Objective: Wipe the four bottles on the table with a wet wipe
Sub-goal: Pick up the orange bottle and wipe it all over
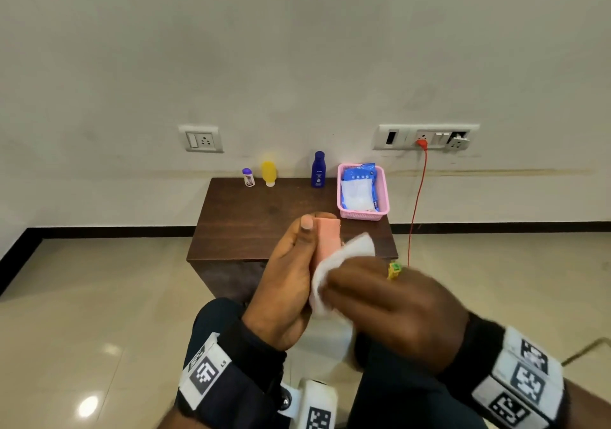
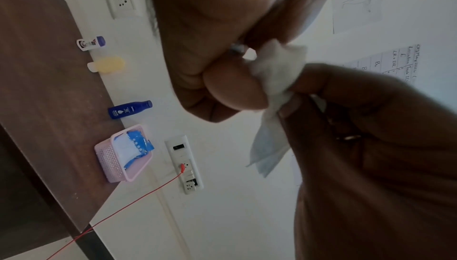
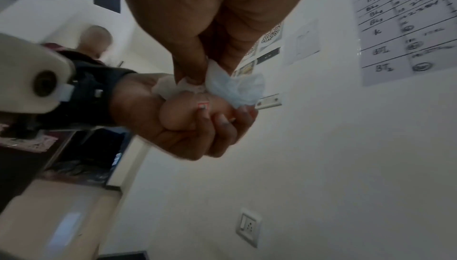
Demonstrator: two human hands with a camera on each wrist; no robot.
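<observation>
Bottles: four in all, and one of them, the pink bottle (image 1: 327,235), is off the surface (image 1: 264,220) and in the person's grip above its near edge. The left hand (image 1: 287,283) wraps its fingers round the pink bottle and holds it roughly upright. The right hand (image 1: 393,306) pinches a bunched white wipe (image 1: 344,263) against the bottle's side, with a loose tail of wipe hanging free in the left wrist view. So the wiping of this bottle looks to be under way, not finished.

The other three stand in a row at the far edge of the surface: a small purple-capped bottle (image 1: 248,177), a yellow bottle (image 1: 268,173) standing on its cap, and a dark blue bottle (image 1: 318,169). A gap lies between the yellow and the blue, probably the pink bottle's place. Nothing shows whether any of these three has been wiped; they look the same either way. A pink basket (image 1: 363,215) holding the wipe pack (image 1: 358,188) sits just right of the blue bottle.

At best, I judge, one bottle is partly done, and the pink one has yet to go back.
</observation>
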